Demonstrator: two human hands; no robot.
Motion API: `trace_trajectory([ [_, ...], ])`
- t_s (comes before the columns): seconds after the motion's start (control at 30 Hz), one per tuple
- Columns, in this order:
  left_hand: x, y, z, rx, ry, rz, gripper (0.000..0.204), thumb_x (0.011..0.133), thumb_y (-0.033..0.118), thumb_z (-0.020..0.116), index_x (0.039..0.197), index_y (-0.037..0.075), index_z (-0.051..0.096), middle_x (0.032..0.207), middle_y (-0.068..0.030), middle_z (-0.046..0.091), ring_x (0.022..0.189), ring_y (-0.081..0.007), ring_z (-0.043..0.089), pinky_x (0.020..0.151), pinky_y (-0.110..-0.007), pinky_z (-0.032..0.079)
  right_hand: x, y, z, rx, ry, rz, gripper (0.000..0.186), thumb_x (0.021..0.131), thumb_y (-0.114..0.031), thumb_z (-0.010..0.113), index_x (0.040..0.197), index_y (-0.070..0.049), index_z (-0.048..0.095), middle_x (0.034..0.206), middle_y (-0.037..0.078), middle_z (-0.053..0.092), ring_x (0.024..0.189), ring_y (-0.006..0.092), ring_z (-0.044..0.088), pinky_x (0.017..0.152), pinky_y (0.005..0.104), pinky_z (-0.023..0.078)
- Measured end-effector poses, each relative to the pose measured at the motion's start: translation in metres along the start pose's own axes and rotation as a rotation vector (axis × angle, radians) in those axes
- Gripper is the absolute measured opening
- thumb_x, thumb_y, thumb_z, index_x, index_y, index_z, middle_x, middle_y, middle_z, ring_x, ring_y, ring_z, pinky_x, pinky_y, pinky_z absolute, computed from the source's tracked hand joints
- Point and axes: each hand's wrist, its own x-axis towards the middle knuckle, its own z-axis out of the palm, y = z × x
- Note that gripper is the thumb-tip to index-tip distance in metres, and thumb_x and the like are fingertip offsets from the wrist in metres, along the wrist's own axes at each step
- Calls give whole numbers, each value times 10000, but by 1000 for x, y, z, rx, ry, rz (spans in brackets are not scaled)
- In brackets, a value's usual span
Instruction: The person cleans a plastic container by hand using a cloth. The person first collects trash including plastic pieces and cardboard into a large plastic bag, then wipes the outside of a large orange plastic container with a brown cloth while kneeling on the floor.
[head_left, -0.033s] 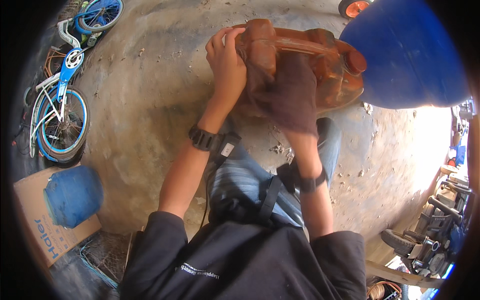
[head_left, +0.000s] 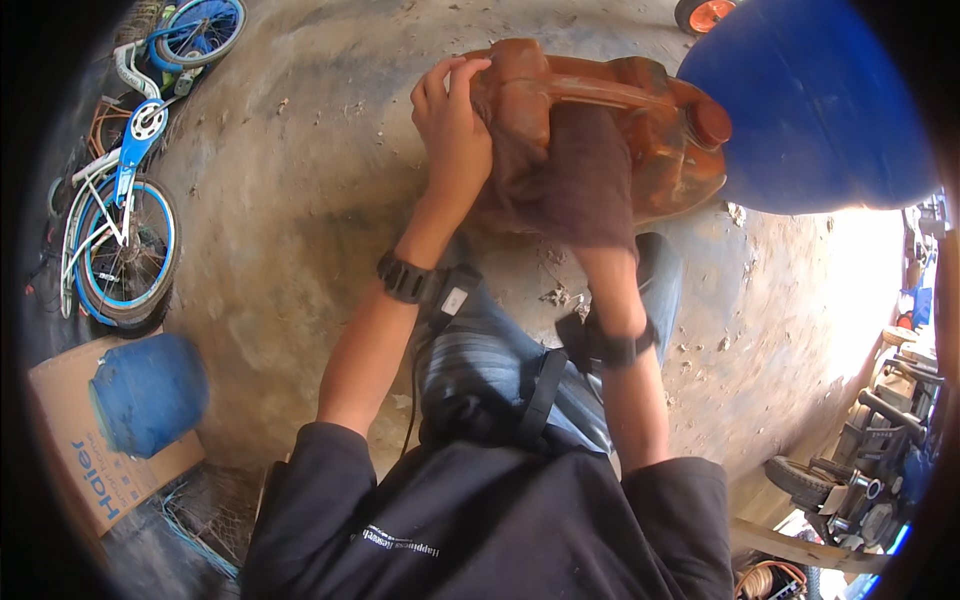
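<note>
A worn orange-brown plastic jerrycan (head_left: 660, 150) is held up in front of me, its round screw cap (head_left: 710, 124) at the right end. My left hand (head_left: 452, 130) grips its left end, fingers bent over the top edge. A dark brown cloth (head_left: 575, 190) lies against the can's near side and reaches up under its carry handle (head_left: 610, 90). Wrapped in that cloth, my right hand (head_left: 608, 258) presses it to the can; only the wrist side shows, and the fingers are hidden.
A big blue drum (head_left: 800, 110) stands right beside the can's cap end. Along the left lie a blue-and-white bicycle (head_left: 128, 170), a cardboard box (head_left: 70, 420) and a small blue container (head_left: 150, 395). Wheels and metal parts (head_left: 850, 480) crowd the lower right.
My right hand and the cloth have shifted slightly upward against the can. My left hand keeps its hold in the same spot.
</note>
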Motion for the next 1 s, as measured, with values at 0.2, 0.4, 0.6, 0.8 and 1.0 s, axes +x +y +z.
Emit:
trace_trajectory([
  [0.2, -1, 8, -1, -36, -8, 13, 558, 741, -156, 441, 1205, 139, 539, 1291, -106, 458, 1210, -359, 381, 1016, -469, 309, 4, 12, -2, -26, -101, 58, 371, 695, -242, 703, 948, 2, 584, 960, 231, 588, 914, 431, 548, 768, 473, 440],
  [0.4, 3, 7, 1, 8, 10, -4, 541, 729, -159, 435, 1178, 119, 557, 1282, -113, 466, 1211, -357, 381, 1018, -458, 317, -50, -27, -23, 235, 3, 357, 262, 830, -200, 601, 1024, -23, 596, 1020, 212, 593, 930, 422, 558, 760, 450, 447],
  [0.6, 4, 7, -2, 11, 19, 20, 534, 721, -173, 423, 1156, 99, 571, 1253, -119, 488, 1191, -351, 392, 1008, -448, 332, -96, -17, 1, 441, 90, 419, 241, 892, -169, 521, 1032, -24, 653, 1038, 177, 647, 909, 361, 601, 749, 415, 468],
  [0.8, 2, 6, 3, -24, 34, 47, 538, 724, -180, 411, 1166, 86, 565, 1243, -125, 494, 1191, -351, 390, 1010, -441, 336, -165, 56, 30, 231, 145, 489, 226, 917, -108, 495, 1032, -30, 673, 1084, 144, 651, 978, 278, 602, 843, 342, 471],
  [1.0, -3, 5, -3, -13, 9, 49, 535, 733, -178, 397, 1179, 72, 554, 1256, -131, 490, 1211, -351, 378, 1032, -439, 317, -39, -15, -25, -204, -258, 616, 247, 799, -203, 667, 999, -60, 699, 1069, 167, 661, 978, 319, 637, 811, 398, 509],
])
